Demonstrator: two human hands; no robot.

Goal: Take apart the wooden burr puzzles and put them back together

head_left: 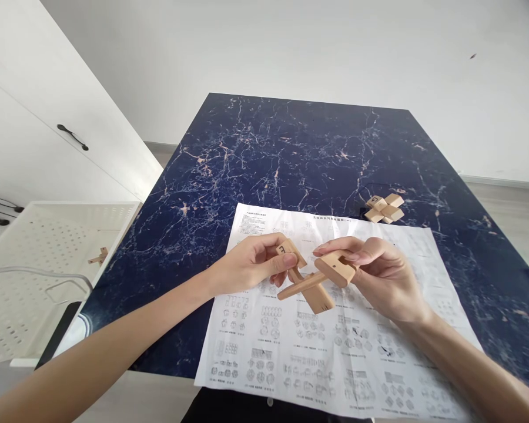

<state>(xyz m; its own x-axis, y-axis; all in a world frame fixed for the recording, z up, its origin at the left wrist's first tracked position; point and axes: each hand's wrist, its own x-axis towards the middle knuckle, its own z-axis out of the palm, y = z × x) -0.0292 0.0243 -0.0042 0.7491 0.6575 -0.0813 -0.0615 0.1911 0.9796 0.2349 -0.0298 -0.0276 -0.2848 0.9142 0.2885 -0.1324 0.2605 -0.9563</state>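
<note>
Several light wooden puzzle pieces (318, 298) are joined crosswise and held above a printed sheet. My left hand (253, 264) pinches a piece with a black mark (286, 249) between thumb and fingers. On the other side, my right hand (381, 273) grips a notched wooden puzzle piece (335, 269) with a small dark mark. The pieces touch and cross between both hands; how they lock together is partly hidden by the fingers. Beneath them lies the creased instruction sheet (242, 367), with rows of small puzzle drawings.
An assembled wooden block puzzle (384, 208) sits at the sheet's upper right edge. The dark blue marbled table (273, 153) spans the middle. To the left stand a white perforated basket (30, 258) holding a small wooden piece (97, 256), and a white cabinet (62, 88).
</note>
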